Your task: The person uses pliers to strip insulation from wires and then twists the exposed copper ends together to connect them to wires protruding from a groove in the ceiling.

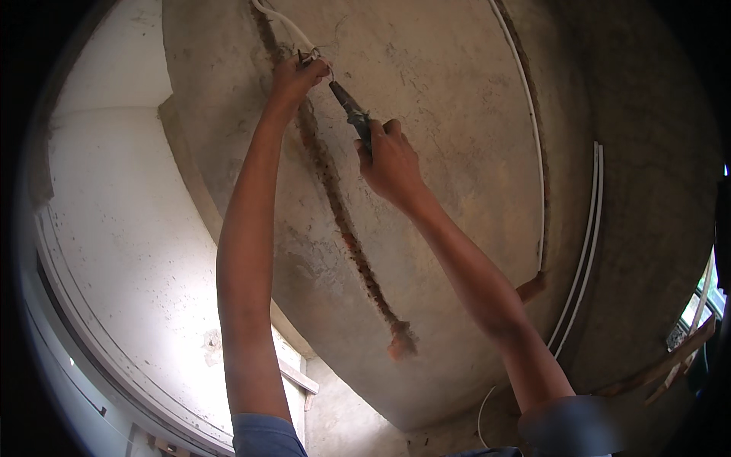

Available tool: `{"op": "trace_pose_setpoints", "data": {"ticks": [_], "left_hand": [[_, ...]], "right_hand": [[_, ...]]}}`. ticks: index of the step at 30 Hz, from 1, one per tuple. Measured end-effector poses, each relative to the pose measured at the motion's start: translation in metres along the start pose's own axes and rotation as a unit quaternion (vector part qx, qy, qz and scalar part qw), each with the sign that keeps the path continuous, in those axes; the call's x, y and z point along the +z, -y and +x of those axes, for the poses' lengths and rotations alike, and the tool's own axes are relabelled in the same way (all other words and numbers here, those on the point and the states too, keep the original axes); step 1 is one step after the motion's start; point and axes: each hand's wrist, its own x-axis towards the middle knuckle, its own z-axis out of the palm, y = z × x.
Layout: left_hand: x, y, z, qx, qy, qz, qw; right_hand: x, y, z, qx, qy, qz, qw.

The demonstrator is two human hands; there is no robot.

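Note:
Both my arms reach up along a bare plastered wall. My left hand (299, 80) pinches thin wires (315, 53) beside the end of a white conduit (286, 21). My right hand (390, 162) is closed around a pair of dark pliers (351, 109), whose tip points up and left toward my left hand. A thin strand hangs from my left fingers close to that tip; I cannot make out whether the jaws touch it. My fingers partly hide the wires.
A rough chased groove (336, 199) runs down the wall (449, 251) below my left hand, with brick showing in it. A second white conduit (535, 137) lies along another groove on the right. Two white pipes (585, 247) stand farther right. Bright wall (129, 206) fills the left.

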Motion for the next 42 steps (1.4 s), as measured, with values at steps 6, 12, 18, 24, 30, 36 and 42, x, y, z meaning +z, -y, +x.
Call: {"op": "trace_pose_setpoints", "data": {"ticks": [6,12,18,24,30,36,42], "left_hand": [[0.009,-0.010,-0.004,-0.031,-0.024,-0.069,0.997],[-0.011,-0.020,-0.008,-0.095,-0.038,-0.119,0.988],[-0.013,-0.050,-0.015,-0.140,-0.010,-0.198,0.970],[0.008,-0.063,-0.005,-0.101,-0.015,-0.201,0.974],[0.015,-0.055,-0.023,0.049,-0.102,-0.013,0.993],[0.017,-0.046,-0.032,0.229,-0.198,0.114,0.946],[-0.013,-0.040,-0.012,0.177,-0.168,-0.071,0.967]], "right_hand": [[-0.012,-0.001,-0.002,-0.012,-0.006,0.022,1.000],[-0.026,0.014,-0.014,-0.002,0.054,0.088,0.995],[-0.028,-0.027,0.004,-0.110,0.059,0.142,0.982],[-0.036,-0.041,0.016,-0.100,0.048,0.149,0.983],[-0.052,0.003,-0.013,-0.016,0.058,0.212,0.975],[-0.060,0.012,-0.014,0.009,0.106,0.247,0.963],[-0.064,0.024,-0.018,0.024,0.151,0.286,0.946]]}}
